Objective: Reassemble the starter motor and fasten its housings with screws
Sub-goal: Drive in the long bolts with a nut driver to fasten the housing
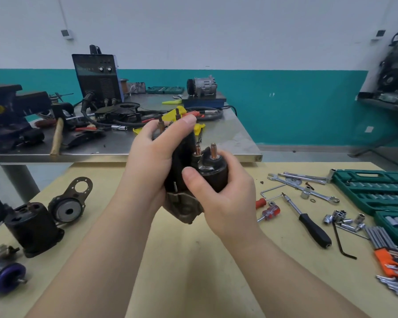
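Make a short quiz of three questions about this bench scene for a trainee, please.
1. True or false: both hands, left hand and right hand, hold the starter motor assembly above the wooden table.
2. On which side of the table lies the green socket set case?
3. Which stands nearer the black motor housing: A) the end plate with bearing, B) the black-handled driver?

Key: 1 true; 2 right; 3 A.

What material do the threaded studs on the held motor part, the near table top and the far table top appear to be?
Threaded studs: likely copper or copper-plated, by their orange-brown metallic sheen. Near table top: pale yellow, matte, probably wood board or laminate. Far table top: grey and reflective with a folded edge, seemingly stainless steel.
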### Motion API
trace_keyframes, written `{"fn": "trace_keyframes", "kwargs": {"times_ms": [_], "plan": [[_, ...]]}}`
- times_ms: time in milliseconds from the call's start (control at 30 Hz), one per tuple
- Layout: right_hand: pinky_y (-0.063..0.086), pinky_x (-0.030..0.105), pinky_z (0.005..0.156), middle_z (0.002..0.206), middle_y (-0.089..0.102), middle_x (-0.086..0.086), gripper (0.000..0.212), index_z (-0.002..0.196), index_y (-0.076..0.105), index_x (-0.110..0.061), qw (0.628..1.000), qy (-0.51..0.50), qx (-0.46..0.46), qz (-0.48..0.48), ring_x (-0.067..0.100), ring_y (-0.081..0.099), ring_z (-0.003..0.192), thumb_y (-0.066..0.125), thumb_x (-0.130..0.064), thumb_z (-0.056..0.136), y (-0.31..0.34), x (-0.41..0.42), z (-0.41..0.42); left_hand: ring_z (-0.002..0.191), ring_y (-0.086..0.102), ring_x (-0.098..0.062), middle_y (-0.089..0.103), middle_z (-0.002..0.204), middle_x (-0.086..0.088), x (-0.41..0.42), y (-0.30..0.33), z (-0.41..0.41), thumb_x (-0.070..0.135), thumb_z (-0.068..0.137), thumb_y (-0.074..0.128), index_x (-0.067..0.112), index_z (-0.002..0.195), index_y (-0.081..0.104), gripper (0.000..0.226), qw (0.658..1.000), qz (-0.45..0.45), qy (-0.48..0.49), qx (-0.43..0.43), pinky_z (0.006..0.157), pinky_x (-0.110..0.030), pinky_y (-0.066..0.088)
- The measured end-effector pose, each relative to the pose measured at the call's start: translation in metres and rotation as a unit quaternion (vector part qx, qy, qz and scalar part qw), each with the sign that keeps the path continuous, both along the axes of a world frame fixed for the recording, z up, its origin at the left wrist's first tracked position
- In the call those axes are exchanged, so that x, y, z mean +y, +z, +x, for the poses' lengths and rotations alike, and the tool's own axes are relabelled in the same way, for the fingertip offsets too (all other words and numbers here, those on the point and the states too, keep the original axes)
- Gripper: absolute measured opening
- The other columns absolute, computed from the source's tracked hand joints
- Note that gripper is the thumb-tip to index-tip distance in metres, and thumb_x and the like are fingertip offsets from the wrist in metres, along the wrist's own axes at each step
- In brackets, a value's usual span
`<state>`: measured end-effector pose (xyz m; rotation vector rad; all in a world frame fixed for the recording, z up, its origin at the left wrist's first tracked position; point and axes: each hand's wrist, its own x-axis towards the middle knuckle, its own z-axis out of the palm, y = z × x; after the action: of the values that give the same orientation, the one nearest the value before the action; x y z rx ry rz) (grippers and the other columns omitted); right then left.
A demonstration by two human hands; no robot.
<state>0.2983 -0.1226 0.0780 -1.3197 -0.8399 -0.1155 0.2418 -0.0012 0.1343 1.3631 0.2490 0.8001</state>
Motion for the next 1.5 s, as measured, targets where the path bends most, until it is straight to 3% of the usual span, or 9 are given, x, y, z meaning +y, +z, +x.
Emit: {"fn": "trace_keyframes", "kwargs": {"times_ms": [133,200,333,567,733,1100,1167,1300,1500], "plan": [[0.062,0.031,0.07,0.093,0.08,0.0,0.035,0.098,0.078,-0.023,0.985,0.065,0.153,0.042,0.018,0.078,0.089,0.078,-0.052,0.078,0.007,-0.002,0.003,0.095,0.077,-0.039,0.076,0.105,-0.018,0.005,0.006,-0.009,0.076,0.055,0.086,0.02,0.104,0.077,0.075,0.998,0.019,-0.033,0.055,0.084,-0.061,0.063],[0.066,0.045,0.075,0.1,0.08,0.008,0.043,0.102,0.079,-0.019,0.966,0.099,0.232,0.058,0.03,0.078,0.097,0.079,-0.054,0.077,0.012,-0.003,0.006,0.101,0.076,-0.038,0.077,0.105,-0.014,0.007,0.007,-0.012,0.085,0.059,0.075,0.025,0.103,0.08,0.075,0.996,0.057,-0.026,0.067,0.096,-0.065,0.057],[0.064,0.043,0.077,0.111,0.078,0.016,0.048,0.11,0.08,-0.011,0.932,0.163,0.305,0.112,0.031,0.078,0.1,0.08,-0.049,0.081,0.024,-0.007,0.012,0.098,0.078,-0.027,0.08,0.098,0.001,0.011,0.011,-0.015,0.087,0.069,0.065,0.032,0.105,0.081,0.067,0.991,0.107,-0.045,0.073,0.098,-0.063,0.054],[0.059,0.056,0.101,0.121,0.077,0.012,0.029,0.111,0.082,-0.019,0.919,0.229,0.288,0.143,0.029,0.075,0.111,0.072,-0.041,0.094,0.038,-0.018,0.019,0.099,0.078,-0.026,0.08,0.109,-0.005,0.002,0.008,-0.015,0.057,0.097,0.061,0.026,0.108,0.082,0.039,0.99,0.011,-0.137,0.015,0.076,-0.039,0.063],[0.055,0.061,0.106,0.13,0.072,0.024,0.054,0.128,0.073,-0.004,0.916,0.217,0.305,0.145,0.042,0.069,0.123,0.065,-0.049,0.098,0.05,-0.027,0.027,0.107,0.077,-0.03,0.078,0.119,-0.012,-0.023,0.003,-0.008,0.052,0.092,0.066,0.019,0.117,0.08,0.043,0.981,-0.031,-0.186,-0.046,0.08,-0.04,0.063],[0.062,0.051,0.088,0.105,0.077,0.011,0.042,0.101,0.08,-0.018,0.891,0.221,0.349,0.19,0.03,0.074,0.096,0.064,-0.057,0.095,0.05,-0.04,0.05,0.105,0.078,-0.03,0.08,0.115,-0.008,-0.051,-0.008,0.008,0.068,0.098,0.052,0.023,0.11,0.082,0.056,0.981,-0.173,-0.082,-0.032,0.075,-0.047,0.064],[0.062,0.055,0.09,0.108,0.077,0.012,0.035,0.106,0.08,-0.016,0.89,0.236,0.348,0.176,0.032,0.074,0.1,0.069,-0.048,0.097,0.048,-0.038,0.051,0.1,0.079,-0.028,0.081,0.11,-0.005,-0.05,-0.005,0.006,0.065,0.099,0.054,0.024,0.105,0.084,0.05,0.984,-0.163,-0.065,-0.021,0.072,-0.047,0.064],[0.049,0.069,0.108,0.143,0.065,0.021,0.064,0.148,0.058,-0.011,0.859,0.301,0.391,0.138,0.044,0.062,0.134,0.076,-0.041,0.095,0.043,-0.035,0.06,0.098,0.08,-0.026,0.081,0.108,-0.004,-0.04,0.002,0.001,0.056,0.099,0.062,0.021,0.11,0.083,0.042,0.988,-0.122,-0.095,-0.02,0.074,-0.045,0.064],[0.053,0.064,0.105,0.13,0.074,0.018,0.045,0.115,0.08,-0.013,0.819,0.344,0.445,0.117,0.041,0.072,0.117,0.082,-0.051,0.091,0.039,-0.041,0.069,0.086,0.075,-0.02,0.08,0.098,-0.001,-0.027,0.007,-0.007,0.06,0.083,0.071,0.026,0.102,0.084,0.041,0.995,-0.019,-0.092,0.022,0.084,-0.045,0.058]]}}
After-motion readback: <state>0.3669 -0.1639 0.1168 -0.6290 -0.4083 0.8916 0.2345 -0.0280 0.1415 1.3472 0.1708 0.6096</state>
